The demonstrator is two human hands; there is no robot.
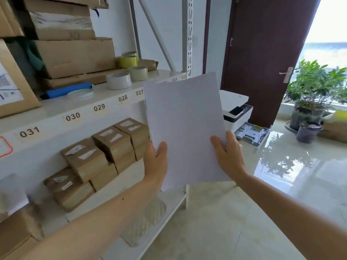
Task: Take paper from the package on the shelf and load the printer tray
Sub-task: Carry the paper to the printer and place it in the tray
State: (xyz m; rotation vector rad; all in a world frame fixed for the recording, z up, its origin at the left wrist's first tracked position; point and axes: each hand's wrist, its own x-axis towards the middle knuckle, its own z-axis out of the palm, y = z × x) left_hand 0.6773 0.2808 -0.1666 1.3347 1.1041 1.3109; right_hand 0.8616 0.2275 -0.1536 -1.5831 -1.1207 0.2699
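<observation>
A: Starting at the left, we have the shelf with its numbered labels, the cardboard boxes stacked on top and the tape rolls beside them. We cannot pick out the paper package among them.

B: Moving inward, our left hand is closed on the lower left edge of the paper, thumb over the front face, the other fingers hidden behind the sheets.

A: And our right hand grips the lower right edge, fingers spread across the front, thumb out of sight behind. So the paper sits in the air between the two hands, in front of the shelf's end post, touching nothing else.

B: How does it lie?

A: Nearly upright, its broad face toward us, long axis running bottom to top and leaning a little left at the upper end. We hold one short edge; the other points up and away.

B: How far along are we, then?

A: We judge the first part done: paper is out and in hand. To the right, the printer stands on the floor by the dark door, well apart from the paper, with its tray pulled out and looking empty. Carrying the sheets over, laying them flat in the tray and closing it remains.
</observation>
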